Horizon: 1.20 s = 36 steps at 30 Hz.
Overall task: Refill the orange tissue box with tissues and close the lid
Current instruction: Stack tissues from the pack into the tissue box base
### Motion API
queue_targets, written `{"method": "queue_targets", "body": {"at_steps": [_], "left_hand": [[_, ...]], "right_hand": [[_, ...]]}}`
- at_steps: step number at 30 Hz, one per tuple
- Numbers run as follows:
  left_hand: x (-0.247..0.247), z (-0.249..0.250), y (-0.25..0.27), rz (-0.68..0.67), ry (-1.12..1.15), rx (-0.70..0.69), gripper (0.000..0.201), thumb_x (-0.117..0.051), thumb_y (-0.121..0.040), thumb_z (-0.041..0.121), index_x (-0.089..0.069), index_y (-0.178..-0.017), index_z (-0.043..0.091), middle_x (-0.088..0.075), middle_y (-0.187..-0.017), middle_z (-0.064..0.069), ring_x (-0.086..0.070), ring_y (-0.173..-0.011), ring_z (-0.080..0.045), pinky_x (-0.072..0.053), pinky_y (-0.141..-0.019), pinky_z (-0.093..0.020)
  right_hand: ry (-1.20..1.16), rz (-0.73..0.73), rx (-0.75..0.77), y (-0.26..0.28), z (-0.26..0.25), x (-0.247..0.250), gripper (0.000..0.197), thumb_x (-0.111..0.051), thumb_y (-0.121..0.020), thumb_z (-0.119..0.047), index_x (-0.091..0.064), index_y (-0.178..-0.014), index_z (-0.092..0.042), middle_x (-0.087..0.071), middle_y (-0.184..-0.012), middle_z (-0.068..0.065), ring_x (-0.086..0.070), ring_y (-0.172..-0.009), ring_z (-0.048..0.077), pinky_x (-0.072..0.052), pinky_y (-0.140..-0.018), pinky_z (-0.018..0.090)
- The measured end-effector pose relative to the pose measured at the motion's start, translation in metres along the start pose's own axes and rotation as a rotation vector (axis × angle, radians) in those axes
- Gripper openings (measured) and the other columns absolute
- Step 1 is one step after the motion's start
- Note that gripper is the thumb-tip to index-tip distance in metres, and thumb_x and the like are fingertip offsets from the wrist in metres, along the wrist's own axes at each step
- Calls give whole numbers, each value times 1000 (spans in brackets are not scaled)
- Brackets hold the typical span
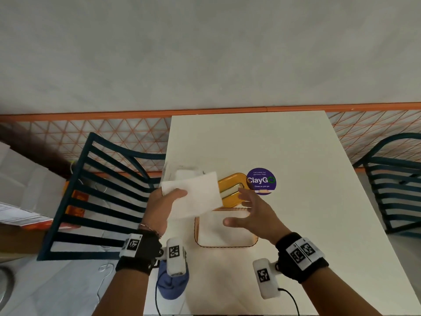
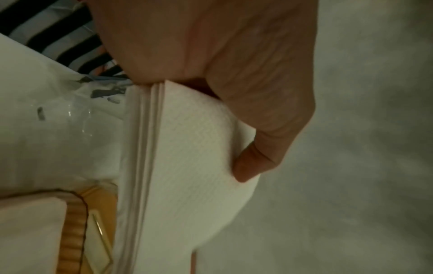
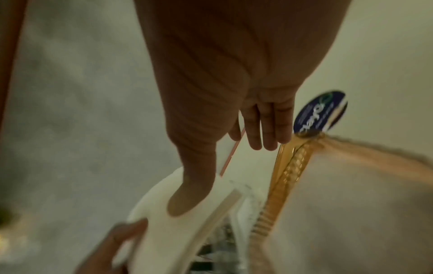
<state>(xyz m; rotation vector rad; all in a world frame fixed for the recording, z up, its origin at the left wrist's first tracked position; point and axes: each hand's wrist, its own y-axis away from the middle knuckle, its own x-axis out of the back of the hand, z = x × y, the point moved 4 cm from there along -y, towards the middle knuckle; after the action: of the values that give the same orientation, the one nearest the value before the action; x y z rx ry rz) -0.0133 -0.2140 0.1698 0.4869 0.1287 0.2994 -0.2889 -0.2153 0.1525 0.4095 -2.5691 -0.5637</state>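
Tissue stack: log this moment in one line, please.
left hand grips tissue stack | right hand open above orange tissue box | lid off

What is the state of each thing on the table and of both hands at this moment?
Orange plastic tissue box: open, tissues already inside.
Orange lid with slot: off the box, behind it on the table.
White stack of folded tissues: held in the air above the box.
Left hand: grips the stack.
Right hand: open, beside the stack.
Clear plastic tissue wrapper: lies opened.
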Motion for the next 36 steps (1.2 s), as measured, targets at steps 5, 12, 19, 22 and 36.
{"method": "queue_targets", "body": {"at_steps": [5,12,19,22,36], "left_hand": [[-11,-14,17,-172,82,89,53,-84,-65,15,-74,-117,9,-77,-110,-15,-72,-103,-36,-58,-81,-46],[-36,-49,27,-196,-165,-11,26,-81,-65,15,-77,-91,20,-77,-92,-7,-70,-91,-27,-57,-83,-40],[-55,-85,36,-140,-408,-4,40,-83,-69,3,-73,-99,28,-74,-99,5,-69,-97,-18,-54,-67,-20],[-54,-88,36,-125,-444,-15,42,-83,-70,4,-72,-103,28,-72,-100,2,-67,-96,-18,-53,-61,-16],[-28,-89,12,-40,-411,76,49,-85,-79,26,-67,-124,27,-79,-102,3,-76,-95,-19,-62,-89,-47]], "right_hand": [[-530,-350,-32,9,-17,-15,82,-88,-75,-35,-48,-145,-18,-69,-132,1,-65,-122,22,-52,-105,43],[-314,-198,47,10,8,-10,38,-82,-83,-20,-72,-120,-24,-77,-113,-3,-72,-107,17,-56,-99,45],[-32,-22,17,13,42,-9,44,-86,-67,-24,-74,-108,-33,-77,-101,-10,-71,-94,12,-60,-89,45],[-42,7,12,14,48,-6,42,-86,-69,-25,-75,-109,-31,-78,-100,-10,-72,-92,11,-62,-86,41],[-214,-27,-190,3,64,0,15,-72,-92,-28,-76,-102,-17,-79,-100,-1,-73,-98,25,-58,-95,48]]}}
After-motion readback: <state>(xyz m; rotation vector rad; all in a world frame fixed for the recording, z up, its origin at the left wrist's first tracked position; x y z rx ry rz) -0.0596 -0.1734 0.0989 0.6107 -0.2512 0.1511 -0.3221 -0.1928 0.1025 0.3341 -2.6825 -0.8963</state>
